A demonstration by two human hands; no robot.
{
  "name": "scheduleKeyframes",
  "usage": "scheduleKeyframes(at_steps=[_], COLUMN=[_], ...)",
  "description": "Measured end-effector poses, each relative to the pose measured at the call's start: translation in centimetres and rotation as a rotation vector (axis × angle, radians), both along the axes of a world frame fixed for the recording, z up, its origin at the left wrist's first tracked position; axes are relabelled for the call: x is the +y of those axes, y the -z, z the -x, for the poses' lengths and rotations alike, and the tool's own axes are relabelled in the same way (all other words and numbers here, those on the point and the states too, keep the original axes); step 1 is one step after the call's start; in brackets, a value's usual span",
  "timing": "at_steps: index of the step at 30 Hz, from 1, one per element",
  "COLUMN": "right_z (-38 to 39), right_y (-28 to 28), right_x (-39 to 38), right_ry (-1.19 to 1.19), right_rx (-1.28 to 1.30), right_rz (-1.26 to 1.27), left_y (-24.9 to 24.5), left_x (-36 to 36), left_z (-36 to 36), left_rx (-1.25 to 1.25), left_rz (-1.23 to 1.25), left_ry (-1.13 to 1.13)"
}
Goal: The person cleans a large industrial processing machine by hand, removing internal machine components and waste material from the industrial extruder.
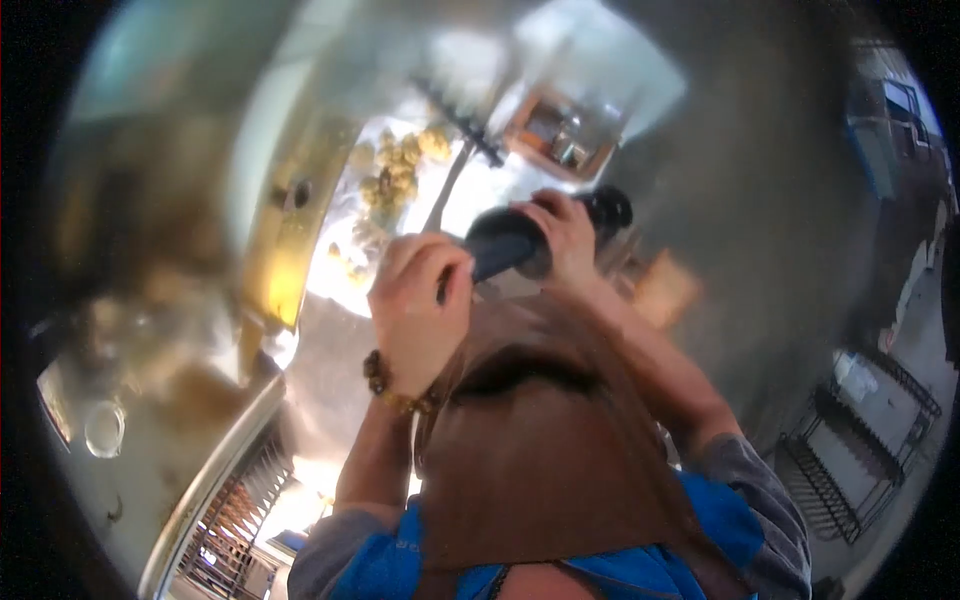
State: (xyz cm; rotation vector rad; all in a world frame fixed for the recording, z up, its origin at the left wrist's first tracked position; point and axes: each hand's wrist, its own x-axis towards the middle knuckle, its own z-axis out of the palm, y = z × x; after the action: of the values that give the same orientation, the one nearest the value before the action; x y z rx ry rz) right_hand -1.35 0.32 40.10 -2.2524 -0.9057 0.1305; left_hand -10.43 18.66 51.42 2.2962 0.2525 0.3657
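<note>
My left hand (420, 290), with a beaded bracelet at the wrist, is closed around the near end of a dark, bar-like handle. The handle joins a black, rounded tool (515, 240) whose exact kind I cannot make out. My right hand (565, 235) is wrapped over the tool's body from above, close to its ribbed black end (608, 208). The tool is held in front of my brown apron (540, 470). Beyond it, a thin dark shaft (452, 185) runs up toward a black toothed bar (460, 122); whether they join the tool is blurred.
Yellowish lumps (395, 170) lie on a bright white surface. A yellow panel (285, 255) stands left of them. A brown-framed box (565, 130) with small items is at the back. Dark metal racks (850, 440) are at right, and a slatted rack (240, 505) is at lower left.
</note>
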Motion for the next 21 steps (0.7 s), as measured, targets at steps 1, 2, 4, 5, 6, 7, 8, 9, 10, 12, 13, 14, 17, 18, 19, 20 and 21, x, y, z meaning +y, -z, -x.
scheduleKeyframes(at_steps=[1, 2, 4, 5, 6, 7, 8, 9, 10, 12, 13, 14, 17, 18, 19, 20, 21], right_z=[0.0, 0.0, 0.2, 0.1, 0.2, 0.3, 0.4, 0.4, 0.5, 0.3, 0.1, 0.0, 0.6, 0.7, 0.9, 1.2, 1.3], right_y=[0.7, 1.3, 1.5, 0.9, 0.5, 1.1, 1.1, 1.0, 0.9, -0.9, -1.7, -2.4, -2.2, -1.9, -1.7, -1.6, -2.1], right_x=[-0.2, -0.6, -0.9, -1.0, -1.1, -1.2, -1.2, -1.1, -1.1, -0.7, -0.6, -0.6, 0.2, 0.4, 0.5, 0.5, 0.6], right_ry=[-0.045, -0.091, -0.076, -0.087, -0.099, -0.115, -0.108, -0.106, -0.103, -0.119, -0.139, -0.134, -0.281, -0.286, -0.368, -0.447, -0.464], right_rx=[-0.016, -0.030, -0.051, -0.023, 0.005, -0.009, -0.008, 0.003, 0.017, 0.087, 0.154, 0.153, 0.087, 0.086, 0.036, -0.013, -0.069], right_rz=[0.035, 0.069, 0.048, 0.042, 0.035, 0.025, 0.025, 0.000, -0.023, -0.038, -0.056, -0.058, -0.057, -0.066, -0.002, 0.063, 0.026], left_y=[0.0, 0.0, 0.4, 0.4, 0.5, 2.1, 3.3, 4.6, 5.8, 8.7, 10.0, 10.9, 12.4, 13.2, 13.3, 14.5, 15.1], left_x=[0.2, 0.3, 1.2, 1.8, 2.5, 3.4, 4.0, 4.5, 4.9, 5.3, 5.5, 5.6, 5.9, 6.1, 6.3, 6.2, 5.8], left_z=[0.0, -0.1, -0.1, -0.1, -0.1, 0.2, 0.3, 0.3, 0.3, 0.1, -0.1, -0.5, -2.7, -3.6, -5.0, -6.1, -7.3], left_rx=[0.050, 0.101, 0.108, 0.211, 0.315, 0.268, 0.271, 0.247, 0.224, 0.249, 0.344, 0.438, 0.497, 0.496, 0.565, 0.592, 0.594], left_rz=[0.005, 0.009, 0.052, 0.311, 0.568, 0.729, 0.728, 0.771, 0.815, 0.777, 0.797, 0.813, 0.736, 0.763, 0.696, 0.593, 0.536], left_ry=[0.017, 0.033, 0.081, 0.018, -0.048, -0.044, -0.038, -0.097, -0.157, -0.147, -0.129, -0.113, 0.042, 0.097, 0.174, 0.219, 0.313])
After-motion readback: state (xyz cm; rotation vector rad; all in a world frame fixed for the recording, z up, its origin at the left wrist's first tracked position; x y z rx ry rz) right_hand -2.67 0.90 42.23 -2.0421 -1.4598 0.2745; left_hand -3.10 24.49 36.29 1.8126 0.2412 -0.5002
